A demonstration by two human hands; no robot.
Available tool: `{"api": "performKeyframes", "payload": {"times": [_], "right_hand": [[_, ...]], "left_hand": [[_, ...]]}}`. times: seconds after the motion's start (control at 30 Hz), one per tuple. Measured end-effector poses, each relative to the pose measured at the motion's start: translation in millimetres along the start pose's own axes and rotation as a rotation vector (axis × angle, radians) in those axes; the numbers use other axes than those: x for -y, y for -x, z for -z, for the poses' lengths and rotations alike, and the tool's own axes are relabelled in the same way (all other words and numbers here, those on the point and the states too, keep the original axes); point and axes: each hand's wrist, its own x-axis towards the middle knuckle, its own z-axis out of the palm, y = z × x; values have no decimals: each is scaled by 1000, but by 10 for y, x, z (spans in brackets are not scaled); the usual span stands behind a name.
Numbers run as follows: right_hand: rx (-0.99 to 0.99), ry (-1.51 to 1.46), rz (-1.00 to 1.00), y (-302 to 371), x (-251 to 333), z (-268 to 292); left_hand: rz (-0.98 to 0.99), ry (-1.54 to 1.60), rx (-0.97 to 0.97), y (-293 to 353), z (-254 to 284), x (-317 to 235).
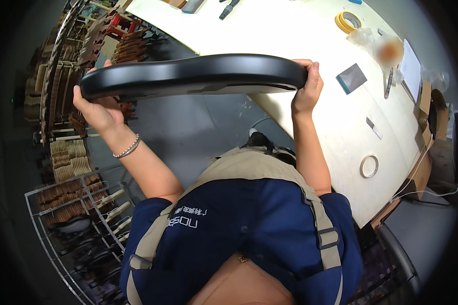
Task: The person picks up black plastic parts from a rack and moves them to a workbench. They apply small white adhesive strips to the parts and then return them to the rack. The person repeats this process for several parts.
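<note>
A glossy black guitar body (188, 71) is held up in front of me, its curved side edge toward me and a thin strip of its underside showing. My left hand (103, 109) grips the left end, thumb on the near side and fingertips showing behind the rim. Around the right end closes my right hand (307, 90), with fingers on top and the palm against the side. The broad faces of the body are mostly hidden at this angle. Beyond the right hand, a grey and teal sanding block (351, 79) lies on the white worktable (331, 137).
On the table lie yellow tape rolls (348, 22), a tape ring (369, 166), a small blade-like strip (374, 127) and a white paper sheet (411, 68). Racks (61, 198) with many wooden parts stand at my left. Cardboard (421, 168) edges the table's right side.
</note>
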Motion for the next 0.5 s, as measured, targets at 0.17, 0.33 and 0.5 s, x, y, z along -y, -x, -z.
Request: {"api": "performKeyframes", "payload": {"times": [0.17, 0.33, 0.5], "right_hand": [[-190, -459, -371, 183, -678, -59], [-105, -577, -744, 330, -1215, -50], [329, -454, -1272, 121, -1147, 212]], "left_hand": [[38, 7, -36, -64, 214, 99], [29, 50, -39, -77, 276, 118], [-17, 138, 88, -42, 307, 133]]}}
